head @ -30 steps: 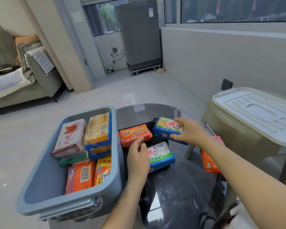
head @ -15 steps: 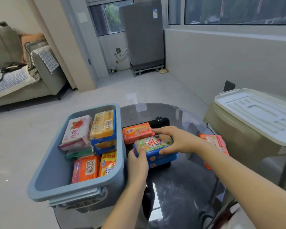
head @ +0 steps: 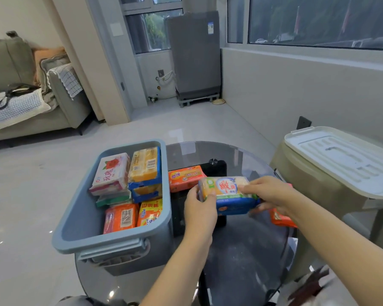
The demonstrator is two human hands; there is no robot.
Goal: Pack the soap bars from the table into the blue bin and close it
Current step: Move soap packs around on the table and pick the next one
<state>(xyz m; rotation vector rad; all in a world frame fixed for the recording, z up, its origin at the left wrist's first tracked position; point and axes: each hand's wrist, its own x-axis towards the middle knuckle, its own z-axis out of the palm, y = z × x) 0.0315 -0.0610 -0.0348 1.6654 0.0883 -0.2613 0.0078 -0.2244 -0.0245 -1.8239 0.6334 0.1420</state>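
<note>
Here both hands hold a stack of two soap bars above the round glass table (head: 241, 250), just right of the blue bin (head: 111, 237). The left hand (head: 199, 208) clamps the stack's left end, thumb on the top bar (head: 227, 187), a yellow-and-white pack with red characters. The right hand (head: 269, 192) grips the right end, fingers curled over the top and under the bottom bar (head: 234, 206), which is blue. The stack tilts slightly, its left end higher.

At 11 o'clock from the stack, an orange bar (head: 185, 176) lies flat on the table, right against the bin's right wall. At 3 o'clock, partly hidden behind the right wrist, another orange pack (head: 280, 218) sits at the table's edge.

The bin stands open on the table's left side, overhanging its edge. Inside, at the far end, a white pack with a rose (head: 111, 173) leans on a green-edged pack (head: 113, 198); beside it to the right, a yellow bar (head: 145, 165) rests on a blue-trimmed one (head: 145, 192). Nearer the camera lie an orange pack with a barcode (head: 119, 218) and a yellow-orange pack (head: 149, 212), side by side. The bin's near end is bare.

At 2 o'clock from the table stands a beige container with a ribbed white lid (head: 341, 157). Far across the floor, at 12 o'clock, a grey appliance (head: 192, 56) stands by the window; a sofa (head: 27, 102) is at 10 o'clock.
</note>
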